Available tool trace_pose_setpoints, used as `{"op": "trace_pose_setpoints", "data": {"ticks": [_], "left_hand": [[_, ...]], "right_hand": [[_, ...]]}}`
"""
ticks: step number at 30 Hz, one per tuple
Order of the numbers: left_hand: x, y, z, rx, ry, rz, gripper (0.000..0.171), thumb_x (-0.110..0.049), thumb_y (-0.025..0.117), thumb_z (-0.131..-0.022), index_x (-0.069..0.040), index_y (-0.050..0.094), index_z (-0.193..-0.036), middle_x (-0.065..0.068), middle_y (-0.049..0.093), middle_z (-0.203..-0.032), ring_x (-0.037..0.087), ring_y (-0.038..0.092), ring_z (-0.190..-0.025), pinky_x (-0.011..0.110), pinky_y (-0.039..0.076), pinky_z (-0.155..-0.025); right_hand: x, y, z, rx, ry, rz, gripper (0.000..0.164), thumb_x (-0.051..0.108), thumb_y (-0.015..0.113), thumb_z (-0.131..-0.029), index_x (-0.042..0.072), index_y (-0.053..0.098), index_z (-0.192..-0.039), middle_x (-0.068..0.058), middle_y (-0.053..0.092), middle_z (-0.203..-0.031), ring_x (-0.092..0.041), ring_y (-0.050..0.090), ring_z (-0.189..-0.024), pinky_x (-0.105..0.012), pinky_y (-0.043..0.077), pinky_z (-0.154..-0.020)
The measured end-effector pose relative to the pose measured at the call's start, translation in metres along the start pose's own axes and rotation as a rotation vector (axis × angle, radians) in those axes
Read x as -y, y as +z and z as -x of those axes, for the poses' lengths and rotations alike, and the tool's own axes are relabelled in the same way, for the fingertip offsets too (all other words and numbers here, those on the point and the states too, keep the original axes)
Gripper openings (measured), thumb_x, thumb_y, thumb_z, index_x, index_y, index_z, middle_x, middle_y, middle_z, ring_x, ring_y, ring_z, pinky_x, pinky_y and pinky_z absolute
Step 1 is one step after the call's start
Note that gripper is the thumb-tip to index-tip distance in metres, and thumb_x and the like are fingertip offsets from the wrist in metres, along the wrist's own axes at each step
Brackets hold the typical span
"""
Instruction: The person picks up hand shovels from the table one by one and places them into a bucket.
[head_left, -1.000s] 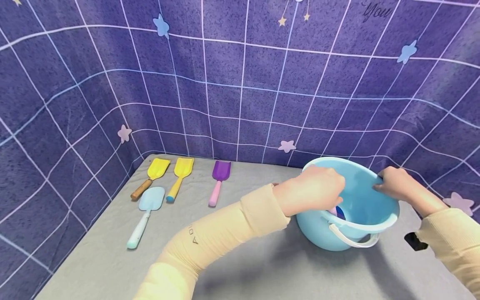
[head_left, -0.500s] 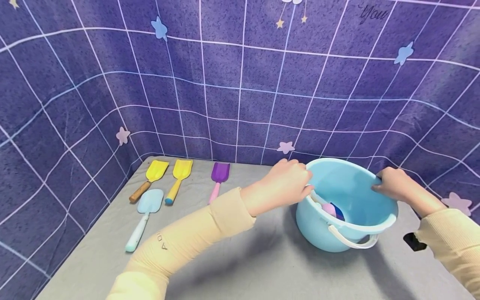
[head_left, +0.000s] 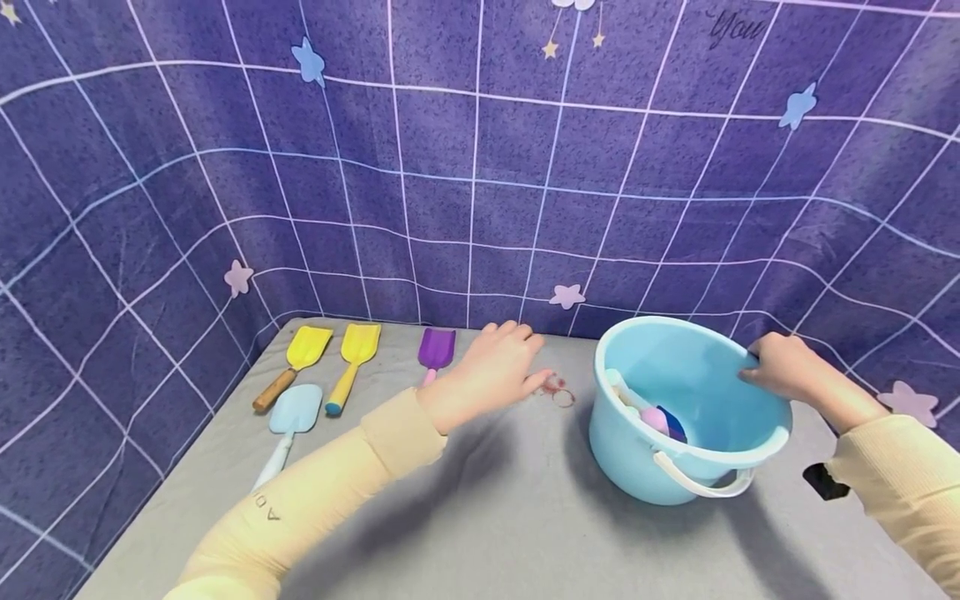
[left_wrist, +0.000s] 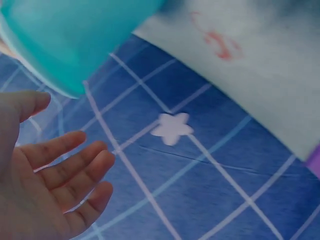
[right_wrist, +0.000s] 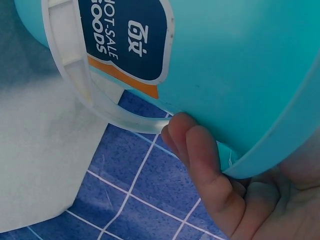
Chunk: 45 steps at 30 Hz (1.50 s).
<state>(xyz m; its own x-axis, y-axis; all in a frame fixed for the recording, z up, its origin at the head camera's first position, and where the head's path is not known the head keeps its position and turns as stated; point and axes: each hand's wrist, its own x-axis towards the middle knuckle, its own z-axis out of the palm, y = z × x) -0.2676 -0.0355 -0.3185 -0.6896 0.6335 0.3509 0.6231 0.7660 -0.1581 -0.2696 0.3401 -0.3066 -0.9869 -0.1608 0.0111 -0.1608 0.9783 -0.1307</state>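
My left hand (head_left: 483, 367) hovers over the cloth, fingers spread and holding nothing. The left wrist view also shows the left hand (left_wrist: 55, 185) with its palm bare. Behind it lies a purple toy shovel (head_left: 437, 348), its pink handle partly hidden by the hand and sleeve. On the right, my right hand (head_left: 783, 367) grips the rim of a light blue bucket (head_left: 637, 467). In the right wrist view its fingers (right_wrist: 205, 155) curl against the bucket's outer wall. Inside the bucket are a pink rounded end (head_left: 655, 419), a dark blue piece (head_left: 677, 430) and pale handles.
At the left lie a yellow shovel with a wooden handle (head_left: 303, 350), an all-yellow shovel with a blue tip (head_left: 358, 346) and a light blue shovel (head_left: 296, 410). The bucket's white bail (head_left: 697, 485) hangs down in front. A purple patterned curtain (head_left: 480, 167) borders the grey cloth.
My left hand has come out of the bucket and moved left toward the purple shovel, now empty. The right hand stays on the bucket's rim.
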Motion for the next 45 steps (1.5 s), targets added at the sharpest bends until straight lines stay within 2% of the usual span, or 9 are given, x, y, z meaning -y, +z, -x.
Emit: {"op": "trace_pose_setpoints", "data": {"ticks": [8, 14, 19, 21, 27, 32, 38, 45], "left_hand": [[0.029, 0.026, 0.018, 0.008, -0.081, 0.051, 0.042, -0.039, 0.062, -0.087, -0.007, 0.06, -0.114, 0.008, 0.061, -0.104, 0.026, 0.057, -0.097, 0.042, 0.045, -0.081], [0.044, 0.043, 0.035, 0.025, -0.161, 0.104, 0.045, -0.038, 0.062, -0.087, -0.005, 0.059, -0.118, 0.011, 0.061, -0.113, 0.029, 0.055, -0.109, 0.045, 0.043, -0.087], [0.057, 0.061, 0.046, 0.048, -0.229, 0.147, 0.047, -0.037, 0.063, -0.087, -0.005, 0.057, -0.122, 0.012, 0.06, -0.112, 0.031, 0.055, -0.102, 0.044, 0.042, -0.082], [0.062, 0.068, 0.05, 0.035, -0.248, 0.161, 0.047, -0.035, 0.065, -0.086, -0.005, 0.058, -0.121, 0.013, 0.06, -0.11, 0.032, 0.055, -0.1, 0.045, 0.042, -0.081], [0.077, 0.086, 0.06, 0.03, -0.332, 0.174, 0.049, -0.034, 0.067, -0.084, -0.003, 0.057, -0.121, 0.015, 0.058, -0.112, 0.033, 0.054, -0.103, 0.048, 0.042, -0.082], [0.085, 0.096, 0.066, 0.032, -0.392, 0.162, 0.048, -0.034, 0.067, -0.083, -0.001, 0.057, -0.116, 0.018, 0.058, -0.108, 0.036, 0.056, -0.1, 0.049, 0.043, -0.079], [0.093, 0.105, 0.072, 0.075, -0.472, 0.164, 0.047, -0.034, 0.067, -0.083, 0.002, 0.056, -0.111, 0.022, 0.058, -0.108, 0.038, 0.055, -0.1, 0.051, 0.043, -0.085], [0.103, 0.116, 0.075, 0.108, -0.547, 0.134, 0.051, -0.036, 0.067, -0.083, 0.007, 0.056, -0.107, 0.024, 0.059, -0.103, 0.039, 0.057, -0.096, 0.049, 0.046, -0.082]], "right_hand": [[-0.001, 0.001, 0.001, -0.004, 0.008, -0.009, 0.022, 0.012, 0.067, -0.079, -0.009, 0.061, -0.073, -0.004, 0.055, -0.058, -0.018, 0.053, -0.053, -0.035, 0.046, -0.053], [-0.001, 0.001, 0.001, -0.015, -0.01, -0.008, 0.02, 0.011, 0.066, -0.079, -0.004, 0.059, -0.068, -0.002, 0.051, -0.056, -0.017, 0.05, -0.052, -0.032, 0.043, -0.051], [0.0, 0.0, 0.001, -0.015, -0.007, -0.006, 0.021, 0.011, 0.067, -0.08, -0.006, 0.06, -0.071, -0.003, 0.053, -0.057, -0.017, 0.051, -0.053, -0.034, 0.045, -0.051], [0.0, 0.0, 0.001, -0.012, 0.0, -0.008, 0.021, 0.012, 0.067, -0.08, -0.006, 0.06, -0.072, -0.003, 0.053, -0.057, -0.017, 0.051, -0.053, -0.034, 0.044, -0.052], [0.001, 0.0, 0.001, -0.012, 0.009, -0.015, 0.021, 0.011, 0.067, -0.08, -0.007, 0.06, -0.072, -0.005, 0.053, -0.058, -0.018, 0.051, -0.054, -0.035, 0.044, -0.052], [0.001, 0.001, 0.001, -0.012, 0.008, -0.013, 0.021, 0.011, 0.067, -0.08, -0.008, 0.06, -0.072, -0.005, 0.054, -0.058, -0.018, 0.051, -0.054, -0.035, 0.044, -0.053], [0.0, 0.001, 0.001, -0.015, 0.001, -0.008, 0.022, 0.012, 0.067, -0.08, -0.007, 0.06, -0.071, -0.004, 0.053, -0.057, -0.018, 0.05, -0.053, -0.034, 0.043, -0.052], [0.0, 0.001, 0.001, -0.017, -0.001, -0.004, 0.022, 0.012, 0.067, -0.08, -0.006, 0.06, -0.071, -0.004, 0.053, -0.057, -0.018, 0.05, -0.053, -0.034, 0.043, -0.052]]}}
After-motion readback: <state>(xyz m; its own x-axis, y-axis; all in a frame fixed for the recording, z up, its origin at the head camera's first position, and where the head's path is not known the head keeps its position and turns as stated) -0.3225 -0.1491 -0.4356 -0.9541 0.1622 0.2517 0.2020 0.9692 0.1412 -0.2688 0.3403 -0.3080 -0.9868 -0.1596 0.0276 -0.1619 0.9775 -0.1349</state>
